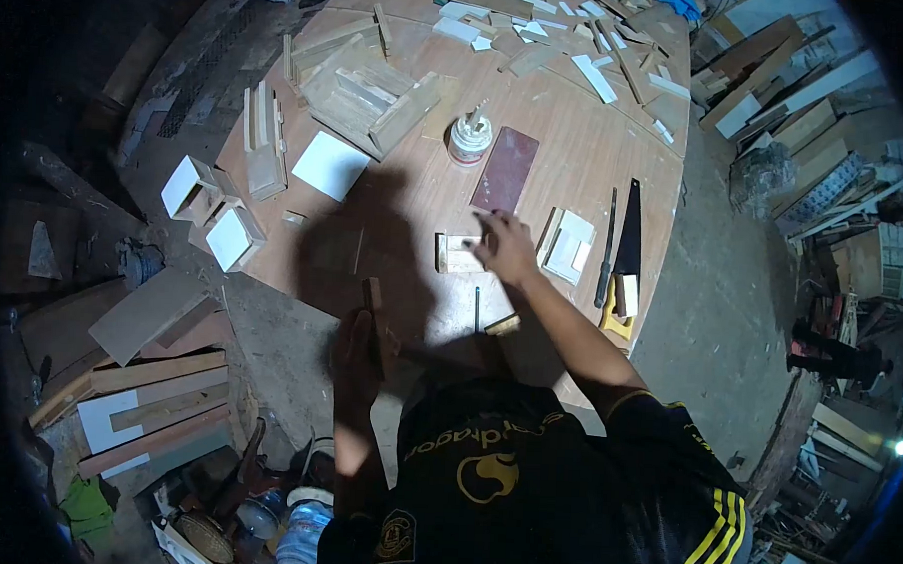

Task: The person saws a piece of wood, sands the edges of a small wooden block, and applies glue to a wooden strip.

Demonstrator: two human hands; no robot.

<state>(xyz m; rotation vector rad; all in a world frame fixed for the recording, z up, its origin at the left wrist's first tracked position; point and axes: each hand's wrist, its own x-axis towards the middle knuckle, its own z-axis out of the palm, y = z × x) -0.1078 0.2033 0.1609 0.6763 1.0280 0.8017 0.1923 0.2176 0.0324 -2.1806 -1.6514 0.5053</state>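
Observation:
My left hand (353,343) is closed around a narrow wooden piece (375,319), held upright near the table's front edge in shadow. My right hand (504,246) reaches over the right end of a small light wooden block assembly (457,254) on the table; its fingers are bent, and whether they grip the assembly is unclear. Beyond it lies a reddish-brown flat board (505,172), beside a white glue jar (469,140) with a stick in it. A thin dark pencil-like stick (476,309) lies just in front of the assembly.
White-topped wooden pieces (569,246), a file (607,250) and a handsaw (629,238) lie to the right. Wooden box frames (354,95) and a white square panel (330,165) are at the left. Offcuts (593,78) cover the table's far side.

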